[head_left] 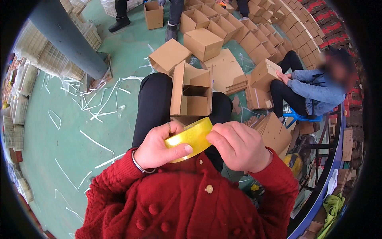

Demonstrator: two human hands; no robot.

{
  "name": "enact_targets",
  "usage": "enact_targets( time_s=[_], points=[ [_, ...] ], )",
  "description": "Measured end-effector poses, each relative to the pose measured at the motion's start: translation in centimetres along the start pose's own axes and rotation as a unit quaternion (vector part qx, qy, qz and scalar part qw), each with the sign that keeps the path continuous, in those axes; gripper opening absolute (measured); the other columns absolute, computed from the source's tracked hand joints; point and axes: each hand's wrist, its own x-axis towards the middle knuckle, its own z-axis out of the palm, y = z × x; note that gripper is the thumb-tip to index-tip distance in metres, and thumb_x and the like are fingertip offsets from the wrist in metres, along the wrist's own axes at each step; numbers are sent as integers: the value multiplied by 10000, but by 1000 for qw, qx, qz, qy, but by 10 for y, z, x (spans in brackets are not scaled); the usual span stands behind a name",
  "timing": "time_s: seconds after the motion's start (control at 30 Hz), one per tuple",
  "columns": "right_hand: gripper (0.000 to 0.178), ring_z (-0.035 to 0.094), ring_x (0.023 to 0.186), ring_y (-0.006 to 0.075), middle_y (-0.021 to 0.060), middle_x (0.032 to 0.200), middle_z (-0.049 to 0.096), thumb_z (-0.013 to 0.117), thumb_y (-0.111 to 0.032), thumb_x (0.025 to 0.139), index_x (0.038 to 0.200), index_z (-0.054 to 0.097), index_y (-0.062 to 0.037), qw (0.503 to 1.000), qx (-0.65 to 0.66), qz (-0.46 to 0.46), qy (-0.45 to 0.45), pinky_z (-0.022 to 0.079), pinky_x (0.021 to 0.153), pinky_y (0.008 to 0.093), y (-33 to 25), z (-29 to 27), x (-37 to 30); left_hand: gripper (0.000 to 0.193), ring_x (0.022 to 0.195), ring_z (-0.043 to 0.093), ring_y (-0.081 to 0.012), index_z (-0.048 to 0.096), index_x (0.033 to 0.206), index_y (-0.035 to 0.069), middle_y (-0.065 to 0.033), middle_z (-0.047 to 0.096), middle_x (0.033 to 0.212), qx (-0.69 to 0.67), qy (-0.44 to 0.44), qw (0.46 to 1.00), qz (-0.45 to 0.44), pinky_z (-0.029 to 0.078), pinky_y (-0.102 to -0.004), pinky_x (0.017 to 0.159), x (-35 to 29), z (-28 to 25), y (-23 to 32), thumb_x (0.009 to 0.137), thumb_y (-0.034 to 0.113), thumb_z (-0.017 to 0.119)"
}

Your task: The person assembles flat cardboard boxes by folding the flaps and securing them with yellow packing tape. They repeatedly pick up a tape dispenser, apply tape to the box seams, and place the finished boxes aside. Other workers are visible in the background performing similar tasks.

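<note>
A wide roll of yellow packing tape is held up in front of my chest. My left hand grips it, thumb on the near face and fingers through the core. My right hand pinches at the roll's right edge, thumb and forefinger pressed together there; whether a tape end is between them I cannot make out. Just beyond both hands, an open cardboard box rests between my knees, its flaps standing up and its inside showing.
Cardboard boxes crowd the floor ahead, with flat cardboard among them. A co-worker sits at right, hands on a box. White straps litter the green floor at left, near a grey pillar. A blue-edged table stands at right.
</note>
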Motion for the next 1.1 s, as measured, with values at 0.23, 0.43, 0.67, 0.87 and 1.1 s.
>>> enact_targets(
  time_s=[0.23,0.43,0.67,0.87,1.1],
  points=[
    [227,618,787,220,94,935,612,674,-75,742,949,610,-9,999,10,-22,43,528,658,281,8,7,-1,283,767,506,-43,547,970,35,30,562,858,-93,5,995,-23,446,-207,690,2,-1,3,859,213,737],
    [262,634,841,234,59,1022,650,721,-43,742,986,631,-72,974,193,73,95,537,698,311,1,8,0,284,791,505,-43,542,990,34,24,563,886,-103,-13,994,34,443,-206,695,3,-6,1,855,200,728],
    [300,622,920,232,51,1065,630,699,-78,723,1018,645,-75,979,169,15,110,540,783,324,-5,14,0,277,796,506,-43,547,1004,29,23,564,900,-104,-25,994,30,445,-205,708,1,-5,-2,858,189,720],
    [274,608,855,235,60,987,607,660,-60,704,977,637,-69,975,197,29,99,524,733,330,-8,15,-2,259,815,494,-44,564,1025,26,34,554,904,-76,-23,997,8,441,-212,738,-2,-4,-1,865,165,713],
    [288,621,857,261,97,994,609,630,-75,733,1018,613,-42,983,170,19,64,536,735,339,-10,12,2,262,875,518,-59,569,1086,13,10,576,965,-26,-19,999,9,453,-226,787,-2,-8,-5,883,137,681]
  ],
)
